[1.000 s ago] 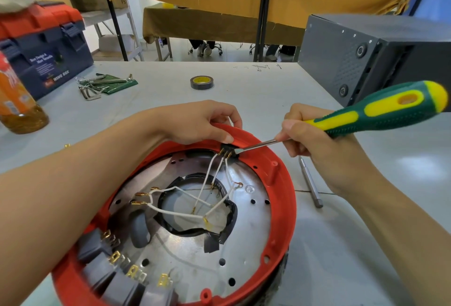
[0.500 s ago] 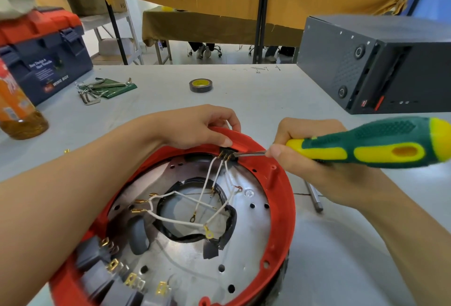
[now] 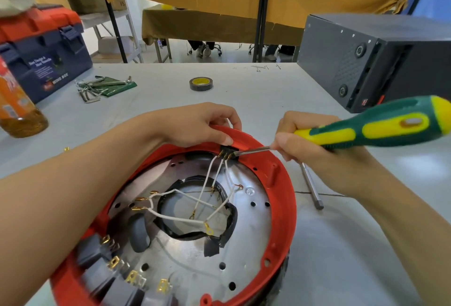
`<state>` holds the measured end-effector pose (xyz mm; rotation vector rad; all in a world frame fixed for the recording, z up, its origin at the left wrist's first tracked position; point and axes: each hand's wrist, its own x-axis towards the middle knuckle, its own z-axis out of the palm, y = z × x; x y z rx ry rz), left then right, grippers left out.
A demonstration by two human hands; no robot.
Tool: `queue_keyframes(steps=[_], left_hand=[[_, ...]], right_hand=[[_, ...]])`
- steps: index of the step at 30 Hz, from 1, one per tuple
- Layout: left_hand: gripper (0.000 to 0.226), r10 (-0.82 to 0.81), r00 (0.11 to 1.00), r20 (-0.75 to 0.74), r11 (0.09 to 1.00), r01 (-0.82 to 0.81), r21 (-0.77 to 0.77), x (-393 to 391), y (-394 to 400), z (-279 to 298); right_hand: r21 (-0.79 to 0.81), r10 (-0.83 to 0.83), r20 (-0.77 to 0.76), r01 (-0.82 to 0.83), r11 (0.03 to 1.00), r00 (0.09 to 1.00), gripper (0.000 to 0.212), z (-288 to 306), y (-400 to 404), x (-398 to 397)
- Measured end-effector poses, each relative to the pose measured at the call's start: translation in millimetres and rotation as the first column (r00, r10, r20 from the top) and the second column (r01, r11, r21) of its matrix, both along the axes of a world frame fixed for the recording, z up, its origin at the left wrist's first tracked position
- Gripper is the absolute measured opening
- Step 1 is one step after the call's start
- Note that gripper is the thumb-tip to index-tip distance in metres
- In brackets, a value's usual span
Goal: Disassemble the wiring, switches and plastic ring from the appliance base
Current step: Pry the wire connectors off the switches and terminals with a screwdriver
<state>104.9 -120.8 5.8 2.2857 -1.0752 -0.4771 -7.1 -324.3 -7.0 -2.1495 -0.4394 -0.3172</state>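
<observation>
The appliance base lies upside down before me: a red plastic ring point(image 3: 280, 198) around a silver metal plate point(image 3: 246, 230). White wires point(image 3: 214, 183) run from a small black switch block point(image 3: 228, 151) at the ring's far edge to loose terminals near the centre hole. Several grey switches point(image 3: 97, 264) sit at the near left rim. My left hand point(image 3: 197, 124) grips the ring's far edge, thumb beside the switch block. My right hand point(image 3: 307, 144) holds a green-yellow screwdriver point(image 3: 380, 122); its tip touches the block's right side.
A metal rod point(image 3: 311, 186) lies on the grey table right of the base. A black tape roll point(image 3: 200, 83), hex keys on a green pouch point(image 3: 107, 85), a toolbox point(image 3: 41, 52) and an orange bottle point(image 3: 17, 110) stand farther back. A black case point(image 3: 366, 62) sits at far right.
The screwdriver handle dropped from steeply raised to nearly level and has since tilted up slightly, its tip staying at the switch block. My left hand keeps its hold on the ring.
</observation>
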Motion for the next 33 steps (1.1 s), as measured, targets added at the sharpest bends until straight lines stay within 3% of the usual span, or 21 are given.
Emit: queue_keyframes(steps=[3,9,17,24,27,33], left_hand=[[0.017,-0.008,1.0,-0.001,1.0,0.008,0.0,0.2,-0.1,-0.3],[0.017,-0.008,1.0,-0.01,1.0,0.008,-0.003,-1.0,-0.1,0.6],[0.017,-0.002,1.0,-0.029,1.0,0.001,-0.008,-0.2,0.8,0.4],[0.017,-0.003,1.0,-0.03,1.0,0.003,-0.026,0.8,2.0,-1.4],[0.017,-0.01,0.999,-0.031,1.0,0.009,-0.028,1.5,1.8,-2.0],[0.017,-0.012,1.0,-0.026,1.0,0.011,-0.016,1.7,1.9,-2.0]], right_hand=[[0.174,0.038,0.036,-0.044,0.984,0.999,0.033,-4.2,-6.6,-2.1],[0.405,0.081,-0.042,-0.057,0.913,0.996,0.023,-15.9,-9.1,7.6],[0.497,0.089,-0.096,-0.029,0.867,0.991,0.022,-18.0,-7.2,13.3],[0.442,0.05,-0.041,-0.026,0.897,0.998,0.028,-14.6,-4.6,6.3],[0.345,-0.028,0.03,0.016,0.938,0.999,0.037,-11.8,-2.7,-3.1],[0.183,-0.125,0.1,0.106,0.977,0.987,0.03,-10.9,7.1,-19.0]])
